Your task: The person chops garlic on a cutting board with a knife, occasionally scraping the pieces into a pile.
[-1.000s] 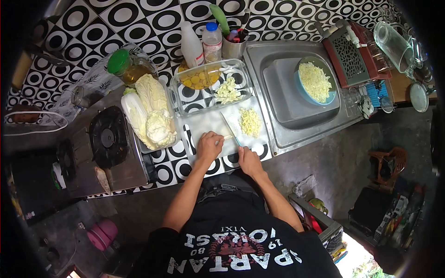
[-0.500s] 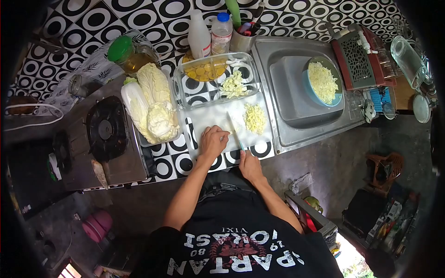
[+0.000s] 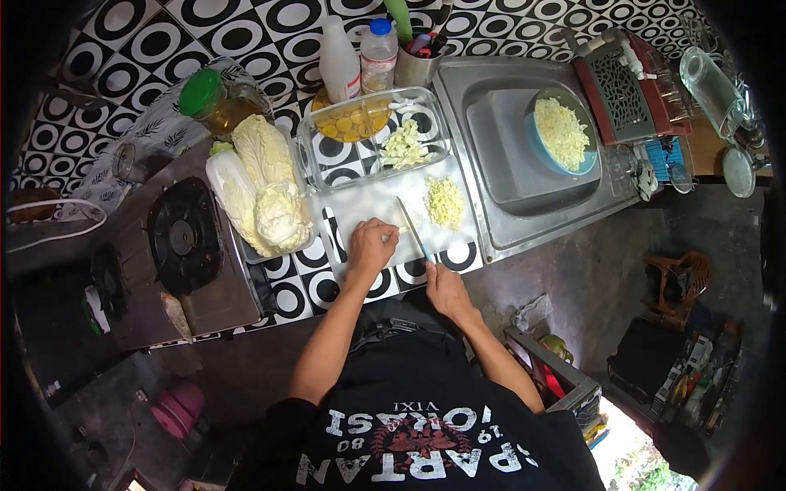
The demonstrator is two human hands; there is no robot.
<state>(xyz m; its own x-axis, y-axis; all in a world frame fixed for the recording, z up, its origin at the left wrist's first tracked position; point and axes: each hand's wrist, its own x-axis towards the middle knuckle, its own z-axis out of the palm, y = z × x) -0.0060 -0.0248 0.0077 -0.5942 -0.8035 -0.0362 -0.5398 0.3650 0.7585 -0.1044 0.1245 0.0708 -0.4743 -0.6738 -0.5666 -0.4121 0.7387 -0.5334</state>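
My right hand (image 3: pixel 446 288) is closed round the light blue handle of a knife (image 3: pixel 414 231). Its blade points away from me over the white cutting board (image 3: pixel 352 209). Left of the blade, my left hand (image 3: pixel 374 244) has curled fingers pinching a small pale piece of cabbage on the board, mostly hidden by the fingertips. A pile of finely chopped cabbage (image 3: pixel 444 203) lies right of the knife. Behind the board stands a divided glass container (image 3: pixel 307 151) with larger cut cabbage pieces (image 3: pixel 404 147) in its right compartment.
Whole napa cabbages (image 3: pixel 266 176) sit in a tray at left, beside a gas stove (image 3: pixel 184 237). On the right, a blue bowl (image 3: pixel 540 151) of chopped cabbage stands in the sink area (image 3: pixel 508 225). Bottles (image 3: pixel 379 61) and a green-lidded jar (image 3: pixel 217 102) are at the back.
The knife blade has tilted, its tip swinging left toward my left hand. My left fingers have drawn slightly left. The whole view has shifted a little.
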